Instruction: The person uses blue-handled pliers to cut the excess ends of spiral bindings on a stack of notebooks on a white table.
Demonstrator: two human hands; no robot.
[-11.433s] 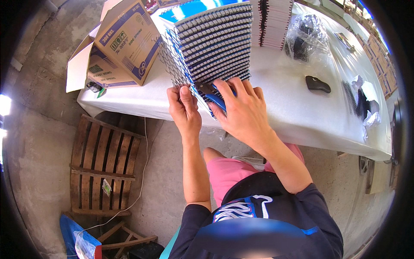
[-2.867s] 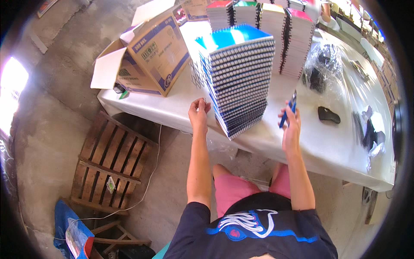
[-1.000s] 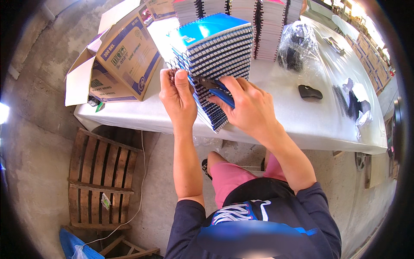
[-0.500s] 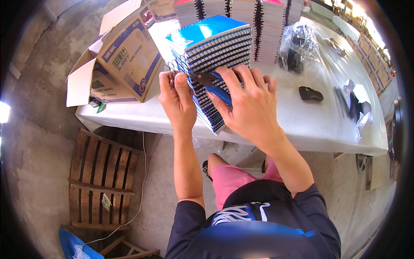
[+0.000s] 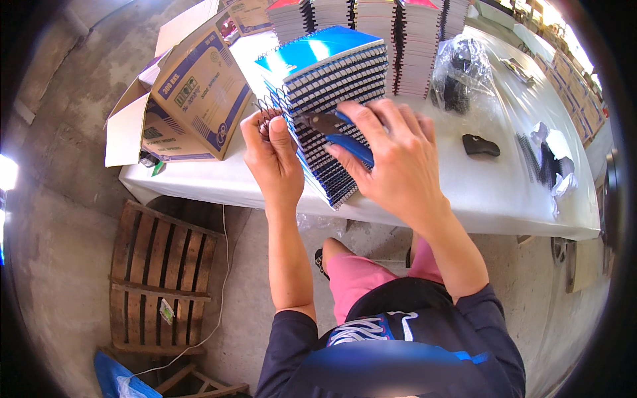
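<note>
A stack of spiral-bound notebooks (image 5: 340, 93) with a shiny blue top cover stands at the front edge of the table, its black wire bindings facing me. My left hand (image 5: 276, 162) is closed beside the stack's left side, gripping dark spiral wire (image 5: 267, 121); loops of wire stick up above the fingers. Blue-handled cutting pliers (image 5: 355, 147) are in my right hand (image 5: 403, 156), handles spread apart. Their dark jaws point left, in front of the bindings and close to my left thumb. Whether the jaws touch a wire, I cannot tell.
An open cardboard box (image 5: 192, 96) sits at the table's left. Tall stacks of bound books (image 5: 415, 56) rise behind the notebooks. To the right lie clear plastic wrap (image 5: 464, 69), a black object (image 5: 480, 145) and black wire scraps (image 5: 547, 162). A wooden pallet (image 5: 162, 275) is on the floor.
My right hand and the pliers have shifted slightly right, so the jaws are a little farther from my left thumb. My left hand keeps its grip beside the stack.
</note>
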